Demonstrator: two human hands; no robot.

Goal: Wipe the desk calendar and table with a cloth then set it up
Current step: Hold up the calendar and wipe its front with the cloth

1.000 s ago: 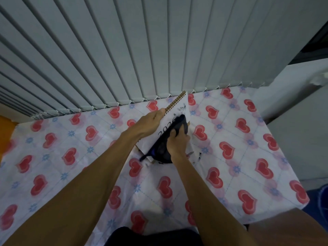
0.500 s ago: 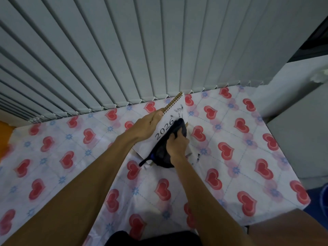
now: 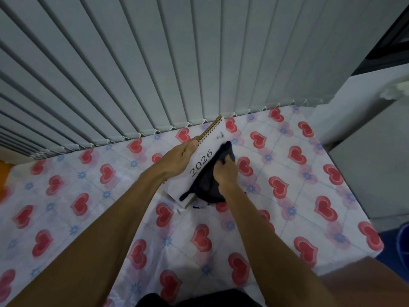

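A white spiral-bound desk calendar (image 3: 202,159) printed "2026" is tilted over the middle of the table (image 3: 298,196), which wears a cloth with red hearts. My left hand (image 3: 179,158) grips the calendar's left edge near the gold spiral. My right hand (image 3: 225,173) presses a dark cloth (image 3: 210,185) onto the calendar's front face. The cloth covers the lower right part of the page and hangs past its bottom edge.
Grey vertical blinds (image 3: 155,63) hang right behind the table's far edge. A white wall or cabinet (image 3: 371,162) stands close on the right. Something orange (image 3: 4,171) shows at the far left, and a blue object (image 3: 402,242) sits low at the right.
My right hand and the dark cloth have slid a little down and right across the calendar face. My left hand keeps its grip, and the "2026" print shows more fully.
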